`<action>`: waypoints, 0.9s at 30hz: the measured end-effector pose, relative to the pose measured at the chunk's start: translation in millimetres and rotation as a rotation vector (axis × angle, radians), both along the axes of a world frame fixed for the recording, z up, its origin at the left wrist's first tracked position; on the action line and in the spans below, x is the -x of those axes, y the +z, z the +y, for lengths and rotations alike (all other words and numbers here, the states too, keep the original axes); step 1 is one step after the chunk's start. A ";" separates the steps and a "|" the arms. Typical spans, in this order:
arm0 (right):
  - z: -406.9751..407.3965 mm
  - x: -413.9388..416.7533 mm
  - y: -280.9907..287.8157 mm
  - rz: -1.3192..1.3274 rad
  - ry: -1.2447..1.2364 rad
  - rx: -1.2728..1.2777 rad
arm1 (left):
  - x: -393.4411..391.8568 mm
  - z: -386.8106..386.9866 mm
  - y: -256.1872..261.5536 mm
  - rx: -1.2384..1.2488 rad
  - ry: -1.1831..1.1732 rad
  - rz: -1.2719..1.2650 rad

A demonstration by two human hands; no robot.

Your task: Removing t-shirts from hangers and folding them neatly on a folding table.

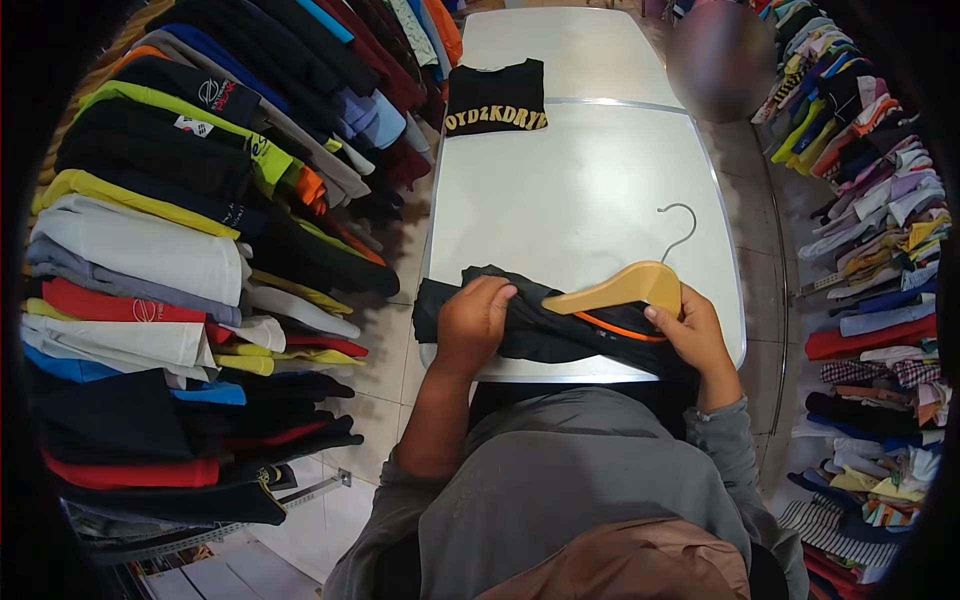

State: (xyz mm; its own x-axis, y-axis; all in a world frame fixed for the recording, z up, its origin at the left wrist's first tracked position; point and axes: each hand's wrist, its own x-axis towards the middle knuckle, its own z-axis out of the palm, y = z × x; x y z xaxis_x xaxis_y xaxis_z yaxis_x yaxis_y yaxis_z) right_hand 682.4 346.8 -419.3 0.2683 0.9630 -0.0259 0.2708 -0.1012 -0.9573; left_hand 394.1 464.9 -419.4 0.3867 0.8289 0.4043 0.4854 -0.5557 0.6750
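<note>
A wooden clothes hanger (pixel 626 289) with a metal hook lies partly over a black garment (pixel 536 322) at the near edge of the white table (pixel 570 195). My right hand (pixel 694 330) grips the hanger's right part, thumb on top, close to the garment's orange-trimmed neck opening. My left hand (pixel 476 319) is closed on the dark cloth to the left, its thumb against the bent fingers. The hanger's left arm rests free of that hand. A folded black T-shirt (pixel 496 97) with yellow lettering lies flat at the table's far left.
Dense rows of hanging clothes (pixel 142 240) line the left side. More garments (pixel 870 300) hang along the right, beyond a metal rail (pixel 784 300). A blurred patch covers something beside the table's far right corner. Tiled floor (pixel 375 409) shows on both sides.
</note>
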 end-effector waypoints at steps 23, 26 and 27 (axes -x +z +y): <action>-13.0 -144.9 33.5 1.098 -0.355 -0.792 | -53.5 40.6 -23.8 0.124 0.051 -0.017; -34.3 -167.6 25.7 1.104 -0.320 -0.782 | -77.5 45.2 -22.7 0.396 -0.098 -0.048; -35.9 -164.4 28.2 1.056 -0.347 -0.662 | -88.9 44.1 -17.2 0.397 -0.113 -0.041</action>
State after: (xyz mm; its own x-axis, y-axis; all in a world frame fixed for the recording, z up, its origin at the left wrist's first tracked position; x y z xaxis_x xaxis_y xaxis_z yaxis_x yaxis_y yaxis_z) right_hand 846.8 310.9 -391.1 0.6471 0.7587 0.0746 -0.5877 0.5587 -0.5852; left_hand 483.0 508.9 -436.6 0.4744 0.8768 0.0783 0.4047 -0.2962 0.8652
